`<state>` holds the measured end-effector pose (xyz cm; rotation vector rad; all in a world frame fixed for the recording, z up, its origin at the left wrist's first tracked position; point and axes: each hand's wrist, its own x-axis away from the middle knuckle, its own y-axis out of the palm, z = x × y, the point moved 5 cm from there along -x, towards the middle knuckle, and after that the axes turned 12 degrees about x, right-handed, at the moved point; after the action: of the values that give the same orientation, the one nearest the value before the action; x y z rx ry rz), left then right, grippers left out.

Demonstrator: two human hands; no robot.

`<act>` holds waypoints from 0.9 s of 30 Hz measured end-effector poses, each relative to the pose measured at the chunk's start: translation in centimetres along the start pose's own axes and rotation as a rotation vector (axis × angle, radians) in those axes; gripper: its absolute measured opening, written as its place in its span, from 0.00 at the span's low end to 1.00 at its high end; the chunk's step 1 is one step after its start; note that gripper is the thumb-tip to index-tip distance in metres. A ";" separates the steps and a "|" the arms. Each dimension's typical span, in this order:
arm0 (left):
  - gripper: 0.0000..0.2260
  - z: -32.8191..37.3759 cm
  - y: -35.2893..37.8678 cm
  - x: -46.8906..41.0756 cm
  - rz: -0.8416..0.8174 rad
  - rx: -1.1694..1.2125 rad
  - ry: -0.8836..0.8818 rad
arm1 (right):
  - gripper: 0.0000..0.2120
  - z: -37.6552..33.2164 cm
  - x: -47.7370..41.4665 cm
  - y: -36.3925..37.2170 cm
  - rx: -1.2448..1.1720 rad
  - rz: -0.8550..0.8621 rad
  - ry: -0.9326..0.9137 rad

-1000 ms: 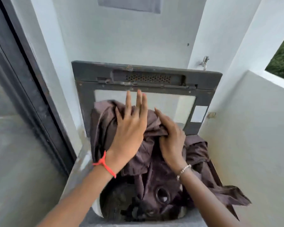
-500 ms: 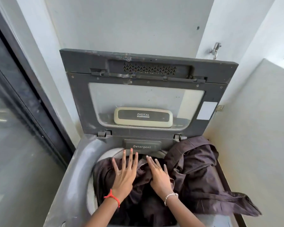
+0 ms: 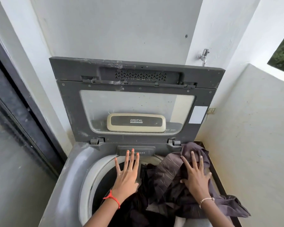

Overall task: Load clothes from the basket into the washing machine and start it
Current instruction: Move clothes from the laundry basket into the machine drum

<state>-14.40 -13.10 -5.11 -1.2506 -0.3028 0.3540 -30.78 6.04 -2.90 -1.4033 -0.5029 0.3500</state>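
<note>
A grey top-loading washing machine (image 3: 69,176) stands below me with its lid (image 3: 136,95) raised upright against the wall. A dark brown garment (image 3: 167,179) lies partly in the drum and partly draped over the machine's right rim. My left hand (image 3: 127,176) hovers flat over the drum opening, fingers spread, holding nothing. My right hand (image 3: 196,176) rests on the bunched brown cloth at the right rim, fingers apart, pressing on it. The basket is out of view.
A detergent drawer (image 3: 136,152) sits at the back of the opening. White walls close in behind and on the right, with a tap (image 3: 203,55) on the back wall. A dark-framed glass door (image 3: 15,128) runs along the left.
The garment went from held up in front of the lid down into the drum. My left hand came off the cloth. My right hand shifted right onto the part over the rim.
</note>
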 end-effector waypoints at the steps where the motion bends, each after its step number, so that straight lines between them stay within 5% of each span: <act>1: 0.63 0.1 -0.1 0.0 -0.008 0.009 -0.006 | 0.37 -0.2 0.1 0.1 0.009 0.023 -0.002; 6: 0.55 0.4 -0.8 0.5 0.007 0.065 -0.019 | 0.23 -0.9 0.5 0.1 -0.070 0.238 0.012; 14: 0.47 0.2 -3.5 1.2 0.185 -0.025 0.025 | 0.23 -10.3 5.3 -7.7 -0.823 0.471 -0.286; 19: 0.30 -2.4 -4.5 2.6 0.250 -0.172 -0.043 | 0.21 -15.1 5.5 -9.1 -1.108 0.357 -0.421; 24: 0.52 -3.4 -4.3 4.7 0.111 0.051 -0.106 | 0.23 -15.2 4.4 -3.1 -0.746 0.002 -0.469; 27: 0.47 -1.2 -3.9 4.9 0.027 0.083 -0.069 | 0.20 -13.3 5.2 -0.2 -0.572 -0.177 -0.436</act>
<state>-9.08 -13.14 -1.58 -1.1632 -0.3273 0.4294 -19.38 -2.50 -3.24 -1.8220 -1.1447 0.3859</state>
